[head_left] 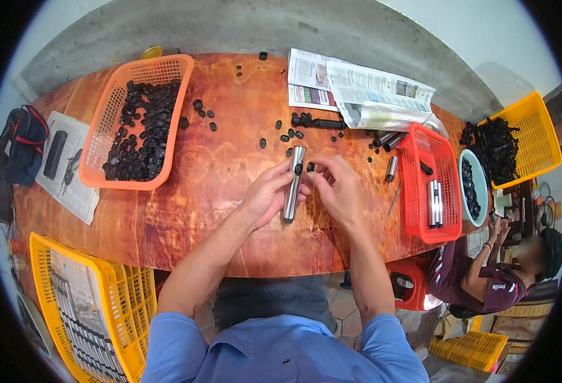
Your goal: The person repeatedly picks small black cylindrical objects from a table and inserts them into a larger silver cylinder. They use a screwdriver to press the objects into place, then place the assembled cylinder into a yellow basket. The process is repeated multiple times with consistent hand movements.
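Bare forearms converge forward, left grip clasped, right grip pinched just beside it

- Tbl: glossy reddish-brown wood, spans mid-frame.
- Far L: newspaper sheet.
- Upper L: orange plastic basket.
- Upper ctr: sm. black pcs, scattered.
- Upper R: overlapping newspapers.
- Ctr R: red plastic basket.

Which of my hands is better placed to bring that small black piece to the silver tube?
Probably your right hand: its fingertips pinch the small black piece close beside the silver tube. Your left hand is occupied gripping that tube.
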Action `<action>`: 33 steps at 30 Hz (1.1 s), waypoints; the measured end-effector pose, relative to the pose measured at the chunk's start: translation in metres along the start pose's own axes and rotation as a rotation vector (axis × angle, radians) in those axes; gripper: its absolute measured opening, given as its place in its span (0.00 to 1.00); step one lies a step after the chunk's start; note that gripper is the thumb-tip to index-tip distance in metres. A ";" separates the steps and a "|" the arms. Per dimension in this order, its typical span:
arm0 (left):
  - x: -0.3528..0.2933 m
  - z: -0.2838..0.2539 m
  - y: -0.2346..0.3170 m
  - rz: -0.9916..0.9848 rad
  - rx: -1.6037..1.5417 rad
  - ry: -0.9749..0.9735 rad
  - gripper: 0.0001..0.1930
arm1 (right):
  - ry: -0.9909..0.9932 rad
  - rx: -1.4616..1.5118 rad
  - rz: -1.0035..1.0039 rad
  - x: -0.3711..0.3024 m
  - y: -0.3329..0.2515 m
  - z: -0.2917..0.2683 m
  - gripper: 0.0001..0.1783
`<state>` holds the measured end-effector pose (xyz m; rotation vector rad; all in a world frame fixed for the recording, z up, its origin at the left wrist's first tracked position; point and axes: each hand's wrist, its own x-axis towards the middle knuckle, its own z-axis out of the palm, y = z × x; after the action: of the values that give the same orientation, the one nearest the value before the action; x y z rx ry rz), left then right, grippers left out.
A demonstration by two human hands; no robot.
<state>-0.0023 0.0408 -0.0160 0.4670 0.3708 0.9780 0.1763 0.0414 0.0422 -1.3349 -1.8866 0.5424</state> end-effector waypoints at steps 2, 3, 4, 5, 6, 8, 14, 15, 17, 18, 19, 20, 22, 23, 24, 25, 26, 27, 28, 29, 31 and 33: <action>0.000 0.002 -0.001 -0.002 0.004 -0.001 0.18 | 0.000 -0.013 -0.084 -0.003 -0.015 0.002 0.12; 0.000 0.004 -0.003 0.003 -0.002 0.014 0.20 | 0.013 -0.028 -0.120 -0.005 -0.013 0.005 0.12; 0.000 0.006 -0.004 0.008 -0.007 0.028 0.21 | 0.025 -0.044 -0.156 -0.006 -0.008 0.009 0.12; 0.000 0.007 -0.004 0.012 0.004 0.037 0.21 | 0.034 -0.058 -0.194 -0.007 -0.005 0.012 0.12; -0.001 0.008 -0.004 0.016 0.015 0.046 0.21 | 0.053 -0.114 -0.235 -0.007 -0.006 0.012 0.12; -0.002 0.007 -0.004 0.016 0.039 0.039 0.22 | 0.094 -0.212 -0.327 -0.007 -0.007 0.011 0.13; 0.000 -0.005 -0.008 0.002 0.103 0.019 0.21 | 0.149 -0.343 -0.434 -0.014 0.003 0.017 0.15; 0.000 -0.005 -0.008 -0.010 0.133 0.020 0.20 | 0.147 -0.347 -0.429 -0.015 0.004 0.018 0.15; 0.000 -0.005 -0.008 -0.025 0.150 0.031 0.20 | 0.160 -0.334 -0.432 -0.018 0.003 0.018 0.16; -0.001 -0.004 -0.007 -0.029 0.139 0.040 0.21 | 0.167 -0.327 -0.434 -0.019 0.003 0.019 0.16; -0.002 -0.003 -0.007 -0.032 0.127 0.049 0.21 | 0.175 -0.332 -0.431 -0.021 0.003 0.019 0.16; -0.003 0.001 -0.006 -0.026 0.097 0.050 0.20 | 0.185 -0.340 -0.428 -0.022 0.004 0.020 0.16; -0.005 0.008 -0.004 -0.015 0.038 0.054 0.19 | 0.209 -0.365 -0.426 -0.026 0.004 0.020 0.17; -0.004 0.007 -0.005 -0.005 0.075 0.059 0.19 | 0.223 -0.382 -0.428 -0.026 0.003 0.021 0.17; -0.004 0.007 -0.006 0.006 0.112 0.064 0.20 | 0.238 -0.399 -0.431 -0.027 0.002 0.022 0.17; -0.004 0.007 -0.006 0.017 0.149 0.068 0.21 | 0.244 -0.395 -0.423 -0.028 0.003 0.022 0.17; -0.004 0.010 -0.006 0.012 0.158 0.085 0.20 | 0.250 -0.390 -0.413 -0.029 0.004 0.024 0.17; -0.006 0.015 -0.004 0.008 0.168 0.102 0.19 | 0.256 -0.385 -0.403 -0.030 0.004 0.025 0.17; -0.006 0.018 -0.003 0.003 0.178 0.119 0.17 | 0.250 -0.325 -0.379 -0.030 0.003 0.026 0.17; -0.006 0.015 -0.003 0.003 0.176 0.112 0.17 | 0.243 -0.262 -0.359 -0.030 0.001 0.028 0.16; -0.005 0.005 -0.005 0.002 0.173 0.098 0.15 | 0.252 -0.113 -0.273 -0.030 -0.001 0.028 0.16; -0.008 0.012 0.000 -0.046 0.126 0.084 0.15 | 0.282 0.054 -0.142 -0.030 -0.005 0.023 0.16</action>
<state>0.0000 0.0314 -0.0053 0.5304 0.5194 0.9351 0.1610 0.0135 0.0210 -1.1650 -1.7058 0.3122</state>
